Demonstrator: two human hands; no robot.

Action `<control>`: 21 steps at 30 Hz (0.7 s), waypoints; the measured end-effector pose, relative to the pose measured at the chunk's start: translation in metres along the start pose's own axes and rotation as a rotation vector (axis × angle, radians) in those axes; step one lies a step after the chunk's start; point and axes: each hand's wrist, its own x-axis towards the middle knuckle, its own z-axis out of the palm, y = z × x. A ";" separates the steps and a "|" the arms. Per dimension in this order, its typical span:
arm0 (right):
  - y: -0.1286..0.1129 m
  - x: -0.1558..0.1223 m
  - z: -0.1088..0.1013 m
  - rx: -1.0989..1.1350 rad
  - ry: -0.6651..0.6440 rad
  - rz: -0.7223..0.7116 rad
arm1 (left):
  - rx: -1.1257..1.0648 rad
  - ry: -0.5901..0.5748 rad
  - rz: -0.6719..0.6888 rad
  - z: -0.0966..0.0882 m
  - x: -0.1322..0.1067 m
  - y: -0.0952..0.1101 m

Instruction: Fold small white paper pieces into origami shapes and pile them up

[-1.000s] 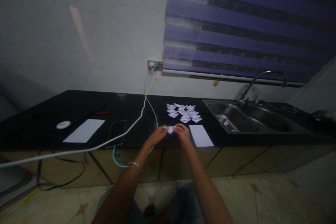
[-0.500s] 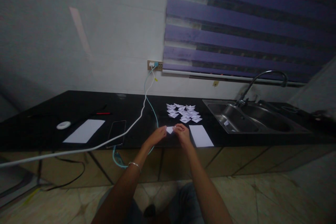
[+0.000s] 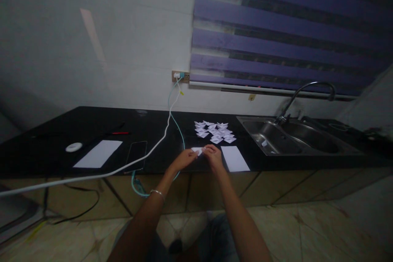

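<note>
Between my two hands, near the counter's front edge, is a small folded piece of white paper (image 3: pixel 197 150). The fingers of my left hand (image 3: pixel 185 158) are closed on its left part. My right hand (image 3: pixel 213 156) pinches its right end and hides some of it. Just beyond lie several folded paper boats (image 3: pixel 214 131), grouped close together on the black counter. Right of my right hand rests a stack or sheet of white paper (image 3: pixel 235 159).
A white cable (image 3: pixel 159 142) hangs across the counter from the wall socket (image 3: pixel 180 76). To the left lie a phone (image 3: pixel 136 153), another white sheet (image 3: pixel 100 154), a red-marked dark tool (image 3: pixel 120 133) and a white round object (image 3: pixel 74 147). A steel sink (image 3: pixel 276 141) is at the right.
My left fingers have shifted slightly inward over the folded paper, covering its lower part. My right hand stays in nearly the same place.
</note>
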 end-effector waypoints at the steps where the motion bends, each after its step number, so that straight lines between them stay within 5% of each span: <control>1: 0.000 0.000 0.000 -0.009 -0.001 0.001 | 0.021 -0.001 0.013 0.000 0.000 0.000; 6: 0.001 -0.001 -0.001 -0.015 -0.037 -0.023 | 0.028 0.037 0.075 -0.001 0.000 0.000; 12: 0.002 -0.001 0.000 0.030 -0.041 -0.066 | -0.048 0.124 -0.029 0.001 0.005 -0.002; 21: -0.003 -0.004 0.003 -0.116 -0.250 -0.150 | -0.032 0.124 -0.023 0.003 0.004 -0.002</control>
